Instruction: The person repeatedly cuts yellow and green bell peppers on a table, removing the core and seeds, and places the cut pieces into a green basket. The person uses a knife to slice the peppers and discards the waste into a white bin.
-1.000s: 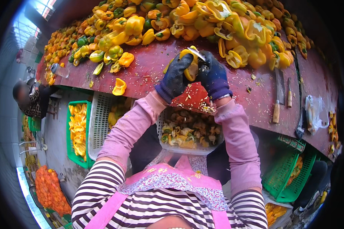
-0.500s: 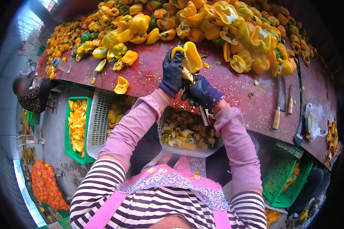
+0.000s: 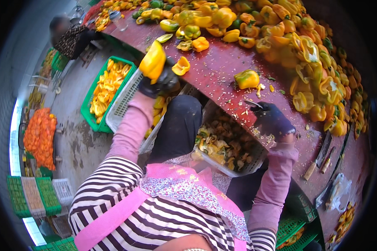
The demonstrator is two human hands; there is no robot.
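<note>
My left hand (image 3: 161, 80), in a dark glove, is closed on a yellow bell pepper piece (image 3: 153, 62). It holds the piece above the white crate (image 3: 123, 102) at the table's near edge. My right hand (image 3: 274, 120), also gloved, is closed over the table edge around a small knife (image 3: 253, 104); only part of its blade shows. Ahead of that hand another yellow pepper piece (image 3: 247, 78) lies on the red table, with a pale scrap of core (image 3: 260, 89) beside it. An orange-yellow pepper piece (image 3: 181, 66) rests near my left hand.
A large heap of cut peppers (image 3: 276, 46) covers the table's far side. Below the edge stand a green crate (image 3: 87, 100) of pepper pieces and a bin (image 3: 228, 167) of cores. A cleaver (image 3: 318, 157) and a second knife (image 3: 328, 160) lie at right. A person (image 3: 71, 39) sits far left.
My hands have parted. The left has swung left and down over the white crate with a pepper piece; the right has moved right with the knife. A pepper piece now lies on the table.
</note>
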